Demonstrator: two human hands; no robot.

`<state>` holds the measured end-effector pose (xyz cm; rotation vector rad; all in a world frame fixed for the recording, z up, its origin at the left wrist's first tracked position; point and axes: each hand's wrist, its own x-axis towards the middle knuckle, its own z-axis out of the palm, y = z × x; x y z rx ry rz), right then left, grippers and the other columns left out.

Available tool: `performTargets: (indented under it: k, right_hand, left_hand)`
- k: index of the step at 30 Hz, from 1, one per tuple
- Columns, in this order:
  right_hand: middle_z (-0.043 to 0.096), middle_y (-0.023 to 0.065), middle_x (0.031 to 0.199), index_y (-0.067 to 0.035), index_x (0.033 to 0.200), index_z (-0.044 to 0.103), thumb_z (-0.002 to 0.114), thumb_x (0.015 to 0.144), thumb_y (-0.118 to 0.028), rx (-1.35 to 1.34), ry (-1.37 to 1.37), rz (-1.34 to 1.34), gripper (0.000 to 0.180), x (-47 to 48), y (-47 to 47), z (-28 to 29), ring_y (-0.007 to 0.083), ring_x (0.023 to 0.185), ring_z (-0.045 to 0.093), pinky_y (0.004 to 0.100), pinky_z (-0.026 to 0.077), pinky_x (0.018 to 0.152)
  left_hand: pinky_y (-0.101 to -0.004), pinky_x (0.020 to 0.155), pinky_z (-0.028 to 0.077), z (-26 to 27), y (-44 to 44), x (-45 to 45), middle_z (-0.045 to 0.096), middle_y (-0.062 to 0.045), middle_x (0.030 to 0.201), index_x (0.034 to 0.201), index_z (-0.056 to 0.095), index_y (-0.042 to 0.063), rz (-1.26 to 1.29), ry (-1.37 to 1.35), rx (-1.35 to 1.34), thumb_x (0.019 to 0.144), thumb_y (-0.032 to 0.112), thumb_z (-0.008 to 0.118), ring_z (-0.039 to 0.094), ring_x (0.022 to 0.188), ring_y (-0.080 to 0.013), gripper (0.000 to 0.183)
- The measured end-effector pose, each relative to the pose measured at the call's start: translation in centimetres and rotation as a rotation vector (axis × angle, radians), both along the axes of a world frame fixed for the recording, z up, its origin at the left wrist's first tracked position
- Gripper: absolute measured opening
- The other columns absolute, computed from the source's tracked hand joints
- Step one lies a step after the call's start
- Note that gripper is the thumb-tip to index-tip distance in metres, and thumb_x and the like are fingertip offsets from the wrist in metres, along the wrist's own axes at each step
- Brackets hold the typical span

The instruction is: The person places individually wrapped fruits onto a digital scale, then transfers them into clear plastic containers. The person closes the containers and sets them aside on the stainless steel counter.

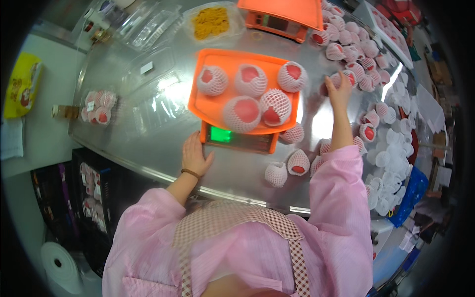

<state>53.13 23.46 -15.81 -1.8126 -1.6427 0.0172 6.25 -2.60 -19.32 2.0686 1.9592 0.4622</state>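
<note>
Before me, an orange weighing scale point(243, 59) with a lit green display bears several red fruits in white foam nets, such as the netted fruit point(242, 114) at the front of its tray. My left hand point(196, 157) rests on the steel table at the scale's lower left corner, fingers apart, holding nothing. At the right, my right hand point(339, 91) reaches to the pile of netted fruits point(350, 52); its fingers touch a netted fruit point(349, 77), and whether they grip it cannot be told. Nearer me on the table stand more netted fruits point(298, 162).
A second orange scale point(282, 13) stands at the back beside a bag of yellow rubber bands point(210, 23). Clear plastic trays point(152, 31) lie back left, a packed tray of fruits point(98, 107) at the left. White foam nets point(389, 156) are heaped at the right. The steel table edge point(126, 163) runs before me.
</note>
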Motion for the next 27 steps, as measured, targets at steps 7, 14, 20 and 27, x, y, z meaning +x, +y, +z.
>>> performTargets:
  k: [7,14,20,27]
  right_hand:
    - [0.051,0.0200,0.135,-0.007,0.131,0.054,0.077,0.073,-0.041,-0.162,-0.307,-0.130,0.071,3.1,1.1,-3.0,0.0389,0.124,0.048,0.0464,0.040,0.104]
    - [0.058,0.0203,0.124,-0.003,0.130,0.053,0.082,0.073,-0.033,0.032,0.419,-0.127,0.071,-2.0,-1.8,2.2,0.0321,0.116,0.056,0.0397,0.043,0.100]
    - [0.056,0.0104,0.122,-0.004,0.131,0.050,0.080,0.068,-0.012,0.118,0.554,0.597,0.070,-16.9,-12.9,12.4,0.0235,0.111,0.058,0.0372,0.048,0.093]
    - [0.057,0.0101,0.124,-0.015,0.116,0.062,0.076,0.070,-0.020,0.017,-0.146,0.715,0.049,-31.4,-14.6,14.9,0.0304,0.111,0.054,0.0437,0.045,0.090]
  left_hand:
    - [-0.0488,0.115,0.022,-0.3,-0.3,-0.2,0.036,-0.014,0.150,0.143,0.034,0.000,0.033,0.030,-0.040,0.079,0.037,0.068,0.031,0.140,-0.0327,0.080]
    - [-0.0485,0.115,0.023,-0.6,-0.4,-0.2,0.036,-0.015,0.150,0.142,0.035,0.000,0.019,0.011,-0.001,0.079,0.037,0.069,0.031,0.139,-0.0331,0.080]
    - [-0.0489,0.113,0.025,-0.8,-0.1,-0.2,0.039,-0.020,0.146,0.141,0.036,-0.003,-0.017,-0.024,0.048,0.079,0.034,0.069,0.034,0.137,-0.0365,0.079]
    - [-0.0485,0.113,0.025,-1.0,-0.2,-0.8,0.038,-0.021,0.147,0.140,0.036,-0.005,-0.073,0.031,0.045,0.079,0.033,0.068,0.035,0.136,-0.0384,0.079]
